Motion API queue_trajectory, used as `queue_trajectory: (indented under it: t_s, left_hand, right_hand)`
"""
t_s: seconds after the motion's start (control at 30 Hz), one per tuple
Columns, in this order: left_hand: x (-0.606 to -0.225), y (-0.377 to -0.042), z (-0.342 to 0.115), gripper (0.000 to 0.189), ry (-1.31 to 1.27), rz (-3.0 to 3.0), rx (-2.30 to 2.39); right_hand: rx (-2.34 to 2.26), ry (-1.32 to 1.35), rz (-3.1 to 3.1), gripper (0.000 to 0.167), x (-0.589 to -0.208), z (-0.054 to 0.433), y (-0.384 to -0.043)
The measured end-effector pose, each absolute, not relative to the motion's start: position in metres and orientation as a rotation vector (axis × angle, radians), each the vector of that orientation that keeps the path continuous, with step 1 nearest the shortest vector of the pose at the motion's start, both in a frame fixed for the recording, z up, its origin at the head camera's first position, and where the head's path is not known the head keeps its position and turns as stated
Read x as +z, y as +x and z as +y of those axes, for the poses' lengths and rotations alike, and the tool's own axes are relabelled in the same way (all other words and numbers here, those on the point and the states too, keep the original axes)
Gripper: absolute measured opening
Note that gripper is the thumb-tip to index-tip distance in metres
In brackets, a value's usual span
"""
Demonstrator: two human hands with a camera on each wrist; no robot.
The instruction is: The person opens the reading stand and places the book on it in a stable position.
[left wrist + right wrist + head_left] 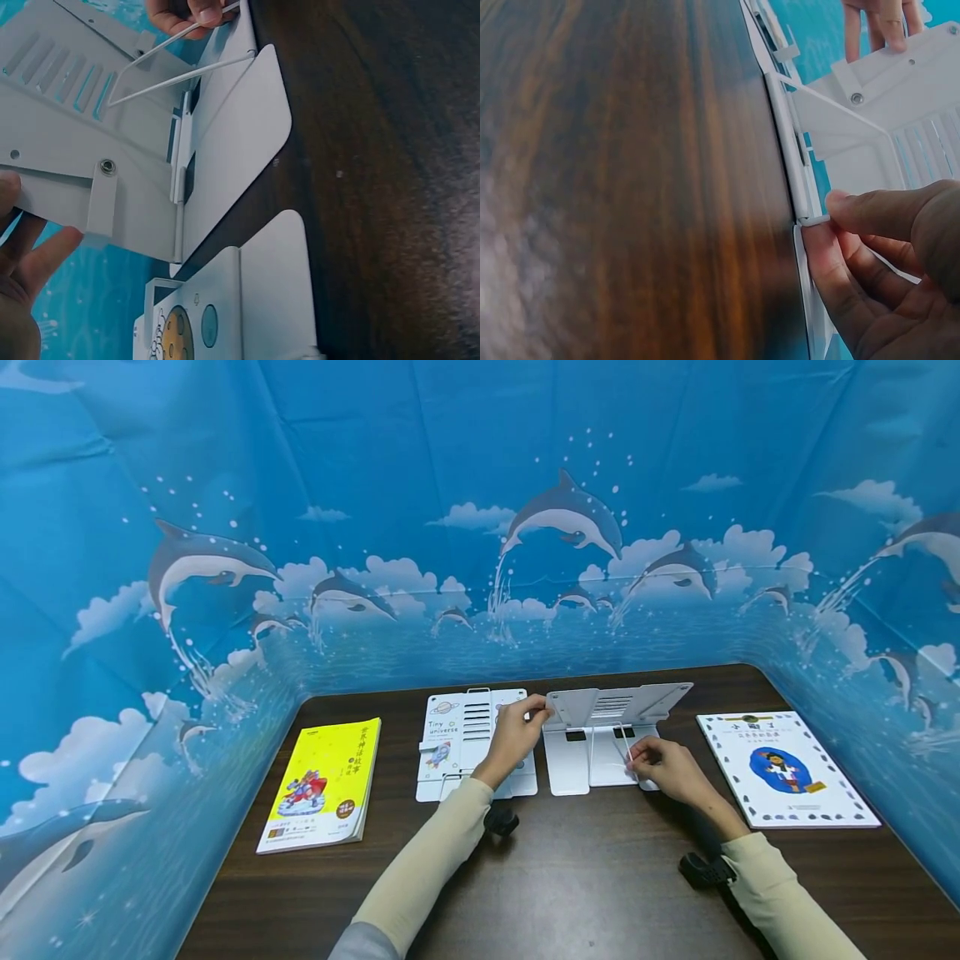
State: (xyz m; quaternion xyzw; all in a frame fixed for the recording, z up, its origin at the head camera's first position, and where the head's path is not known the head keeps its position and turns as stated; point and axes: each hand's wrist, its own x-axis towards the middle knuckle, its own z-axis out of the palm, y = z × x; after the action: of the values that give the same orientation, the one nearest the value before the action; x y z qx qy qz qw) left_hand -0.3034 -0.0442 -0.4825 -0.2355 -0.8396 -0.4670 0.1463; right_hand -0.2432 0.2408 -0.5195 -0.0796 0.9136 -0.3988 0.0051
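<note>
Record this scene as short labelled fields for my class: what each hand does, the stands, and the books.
Left hand: grips raised panel of opened stand
Right hand: pinches wire support
Opened stand: panel tilted up, base on table
Printed stand: "Tiny universe", left of opened stand
Yellow book: table's left side
White book: table's right side

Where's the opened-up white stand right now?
In the head view, the opened-up white stand sits right of centre, between the Tiny universe stand and the white book.
</note>
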Motion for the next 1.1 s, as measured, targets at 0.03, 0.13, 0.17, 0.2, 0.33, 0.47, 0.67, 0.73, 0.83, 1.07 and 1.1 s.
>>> queue_trajectory:
  t_s: [0.03,0.13,0.17,0.2,0.33,0.47,0.67,0.73,0.83,1.07,1.1]
  left_hand:
    - [-0.483,-0.302,-0.044,0.012,-0.679,-2.416,-1.349]
    - [-0.486,-0.299,-0.046,0.011,-0.698,-2.403,-1.379]
    - [-0.487,-0.298,-0.046,0.011,-0.706,-2.398,-1.386]
    - [-0.487,-0.297,-0.046,0.011,-0.715,-2.392,-1.396]
    - [-0.49,-0.295,-0.046,0.012,-0.743,-2.378,-1.419]
    - [-0.489,-0.295,-0.045,0.013,-0.748,-2.376,-1.43]
    - [-0.49,-0.294,-0.045,0.012,-0.767,-2.369,-1.461]
    - [-0.49,-0.293,-0.045,0.012,-0.775,-2.373,-1.455]
    - [-0.491,-0.292,-0.046,0.014,-0.781,-2.383,-1.457]
    - [-0.495,-0.294,-0.048,0.013,-0.752,-2.361,-1.52]
    - [-0.495,-0.294,-0.048,0.013,-0.751,-2.354,-1.521]
  right_hand:
    - [-1.251,-0.247,2.862,0.011,-0.52,0.241,-0.243]
    - [-1.243,-0.24,2.873,0.012,-0.52,0.24,-0.243]
    - [-1.238,-0.239,2.877,0.012,-0.52,0.24,-0.243]
    - [-1.233,-0.237,2.88,0.013,-0.52,0.24,-0.243]
    - [-1.221,-0.23,2.895,0.013,-0.519,0.24,-0.243]
    - [-1.22,-0.22,2.9,0.012,-0.52,0.241,-0.242]
    - [-1.255,-0.184,2.893,0.013,-0.521,0.245,-0.24]
    - [-1.315,-0.143,2.896,0.017,-0.519,0.249,-0.238]
    - [-1.497,-0.011,2.931,0.023,-0.513,0.255,-0.235]
    - [-1.93,0.217,3.096,0.036,-0.487,0.269,-0.233]
    - [-1.941,0.172,3.125,0.036,-0.485,0.27,-0.234]
